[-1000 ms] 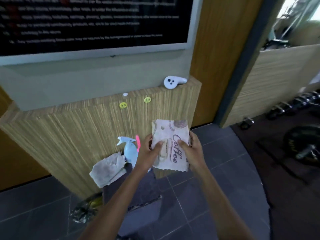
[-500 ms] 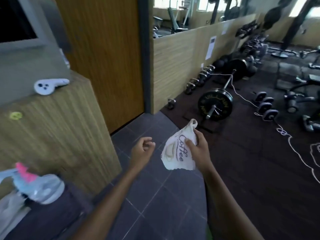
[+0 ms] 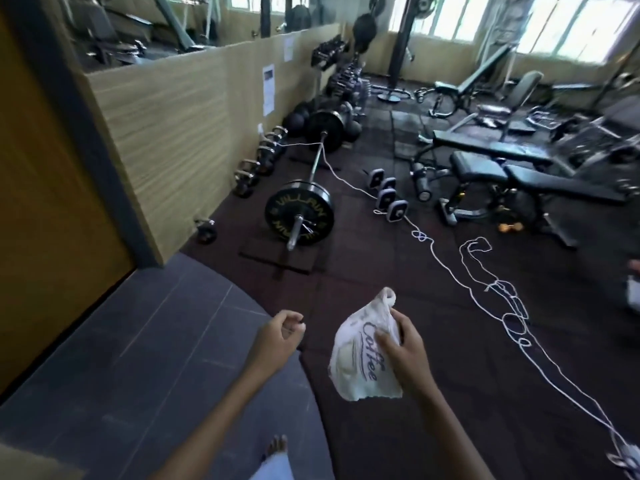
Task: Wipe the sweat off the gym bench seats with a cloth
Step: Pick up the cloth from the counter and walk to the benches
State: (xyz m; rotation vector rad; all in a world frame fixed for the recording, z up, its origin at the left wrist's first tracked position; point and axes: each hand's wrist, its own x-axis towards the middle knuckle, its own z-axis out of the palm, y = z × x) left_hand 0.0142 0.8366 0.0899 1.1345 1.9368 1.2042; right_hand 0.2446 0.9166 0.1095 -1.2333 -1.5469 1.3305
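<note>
1. The right hand (image 3: pixel 401 348), at lower centre-right of the frame, grips the cloth (image 3: pixel 360 372) printed "Coffee" between its thumb and curled fingers; the cloth hangs above the dark floor mat (image 3: pixel 346 271).
2. The left hand (image 3: pixel 277 337), near it on the left, holds nothing, its fingers loosely curled.
3. Black gym benches (image 3: pixel 485 166) stand at middle right, well apart from the cloth.
4. A barbell (image 3: pixel 299 216) lies centre left.

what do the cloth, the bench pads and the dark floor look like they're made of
Cloth: thin soft fabric, matte, printed; it bunches and drapes from the right hand. Bench pads: probably vinyl or leatherette over padding, black with a slight sheen. Dark floor: likely rubber tiles, matte, with visible seams.
</note>
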